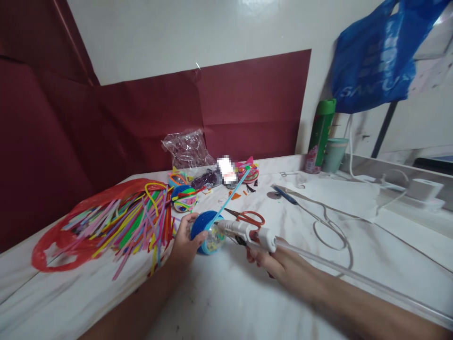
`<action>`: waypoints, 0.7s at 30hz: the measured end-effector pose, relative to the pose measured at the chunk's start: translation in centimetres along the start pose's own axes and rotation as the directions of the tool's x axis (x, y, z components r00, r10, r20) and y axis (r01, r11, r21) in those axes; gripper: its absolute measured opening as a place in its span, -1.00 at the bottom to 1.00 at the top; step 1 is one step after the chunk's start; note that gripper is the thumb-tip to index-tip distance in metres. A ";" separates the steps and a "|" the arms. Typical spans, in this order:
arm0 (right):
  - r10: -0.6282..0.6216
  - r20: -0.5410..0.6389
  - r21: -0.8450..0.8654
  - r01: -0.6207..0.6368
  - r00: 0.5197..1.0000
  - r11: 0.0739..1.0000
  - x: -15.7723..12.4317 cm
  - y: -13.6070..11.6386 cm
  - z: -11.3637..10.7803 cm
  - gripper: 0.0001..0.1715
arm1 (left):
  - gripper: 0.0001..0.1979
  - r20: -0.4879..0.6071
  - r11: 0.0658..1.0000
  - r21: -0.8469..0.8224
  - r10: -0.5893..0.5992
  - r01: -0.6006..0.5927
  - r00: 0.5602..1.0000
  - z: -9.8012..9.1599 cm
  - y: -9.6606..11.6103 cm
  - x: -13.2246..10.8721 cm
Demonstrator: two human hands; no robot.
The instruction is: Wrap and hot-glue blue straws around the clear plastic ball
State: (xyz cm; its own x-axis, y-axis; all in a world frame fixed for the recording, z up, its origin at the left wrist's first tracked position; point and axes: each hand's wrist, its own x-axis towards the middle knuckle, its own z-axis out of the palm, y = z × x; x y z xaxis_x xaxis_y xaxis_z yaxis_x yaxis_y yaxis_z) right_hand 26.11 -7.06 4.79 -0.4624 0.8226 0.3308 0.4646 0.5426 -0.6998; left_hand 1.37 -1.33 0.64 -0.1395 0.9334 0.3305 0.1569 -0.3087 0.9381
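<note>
My left hand is closed round the side of a ball that is partly covered in blue fuzzy strands, with a clear part showing colourful bits inside. A light-blue pipe cleaner slants up and away from it. In my right hand is a white hot glue gun, its nozzle pointing left at the ball; whether the tip touches cannot be told. A long clear glue stick runs out of its back. Just behind the gun lie orange-handled scissors.
Many coloured pipe cleaners spill from a red plastic bag at left. Decorated balls, clear wrapping and a blurred-out bright object stand behind. Right: a blue-handled tool, cable, green spray can, cup.
</note>
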 end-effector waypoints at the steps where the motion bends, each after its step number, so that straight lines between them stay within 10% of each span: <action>1: 0.007 0.006 0.005 -0.007 1.000 1.000 0.0 -0.1 0.0 -0.71 | -0.50 0.000 1.000 0.003 0.004 -0.004 1.000 0.0 -0.1 0.0; 21: 0.044 0.018 -0.005 -0.044 0.999 0.999 0.0 0.3 0.2 -0.71 | -0.51 0.018 1.000 0.016 0.012 -0.012 1.000 -0.1 -0.4 0.2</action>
State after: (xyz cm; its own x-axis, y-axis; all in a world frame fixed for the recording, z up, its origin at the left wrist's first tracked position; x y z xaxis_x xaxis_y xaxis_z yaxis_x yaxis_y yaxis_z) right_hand 26.03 -6.93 4.48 -0.4553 0.8424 0.2881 0.4881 0.5068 -0.7105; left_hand 1.17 -1.05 0.29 -0.1204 0.9328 0.3397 0.1742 -0.3170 0.9323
